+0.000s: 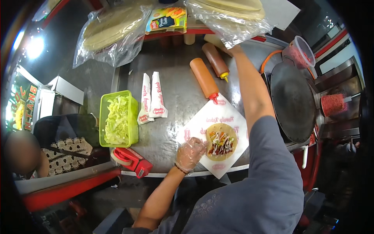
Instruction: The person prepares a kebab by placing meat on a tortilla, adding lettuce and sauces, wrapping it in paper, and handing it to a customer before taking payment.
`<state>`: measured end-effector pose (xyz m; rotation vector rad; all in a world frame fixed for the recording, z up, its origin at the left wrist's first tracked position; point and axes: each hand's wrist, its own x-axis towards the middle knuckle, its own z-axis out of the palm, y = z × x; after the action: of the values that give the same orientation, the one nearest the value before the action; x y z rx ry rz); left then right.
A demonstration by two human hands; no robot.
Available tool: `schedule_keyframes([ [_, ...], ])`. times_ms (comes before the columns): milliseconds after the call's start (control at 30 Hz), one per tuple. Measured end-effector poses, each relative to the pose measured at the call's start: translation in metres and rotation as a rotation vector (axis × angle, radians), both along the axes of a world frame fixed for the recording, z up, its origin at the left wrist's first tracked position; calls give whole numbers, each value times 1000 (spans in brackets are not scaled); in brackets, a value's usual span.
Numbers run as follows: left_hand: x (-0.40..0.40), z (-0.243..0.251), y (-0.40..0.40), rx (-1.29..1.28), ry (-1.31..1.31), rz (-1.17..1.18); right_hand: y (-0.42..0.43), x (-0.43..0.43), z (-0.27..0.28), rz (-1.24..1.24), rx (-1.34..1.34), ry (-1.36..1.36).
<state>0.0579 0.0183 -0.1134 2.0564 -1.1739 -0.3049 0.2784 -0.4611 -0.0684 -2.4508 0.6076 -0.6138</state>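
Note:
My left hand (191, 152), in a clear plastic glove, rests on the white printed wrapping paper (192, 125) with its fingers curled at the left rim of a tortilla (225, 127). Whether it pinches the rim cannot be made out. Dark meat pieces, chopped vegetables and white sauce streaks form the filling (222, 143) on the flat tortilla. My right hand (234, 50) reaches to the back of the steel counter, beside a pale squeeze bottle (214, 40). A plastic bag partly covers that hand, so its grip is hidden. An orange squeeze bottle (203, 77) lies with its red nozzle over the paper's far corner.
Left stand a green tub of shredded lettuce (118, 120), two wrapped rolls (156, 95) and a red tape dispenser (137, 163). A brown squeeze bottle (214, 58) lies behind. Bagged tortillas (114, 32) overhang the back. Right is a round black griddle (292, 102). A person (67, 152) sits at left.

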Motion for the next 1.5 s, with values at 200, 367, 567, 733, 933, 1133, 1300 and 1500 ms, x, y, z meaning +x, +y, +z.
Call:
schedule_keyframes([
  [200,4,-3,-4,-65,0,-9,-2,-40,-29,31,218,-189],
  [367,8,1,-4,-36,30,-13,-27,5,-64,-37,160,-435],
  [567,9,4,-2,-92,34,1,-12,61,-56,-97,96,-407],
  [733,6,1,-3,-55,116,24,-10,69,-44,-76,77,-349],
  [933,9,1,-2,-118,76,3,-6,77,-33,-60,77,-308],
  [1133,9,1,0,-162,51,-45,-5,58,-27,-101,62,-268],
  [1300,12,-10,-1,-179,-74,-214,63,-42,-11,-385,-74,-295],
  [1500,3,-4,-25,-49,-99,-19,191,-205,36,-145,117,-204],
])
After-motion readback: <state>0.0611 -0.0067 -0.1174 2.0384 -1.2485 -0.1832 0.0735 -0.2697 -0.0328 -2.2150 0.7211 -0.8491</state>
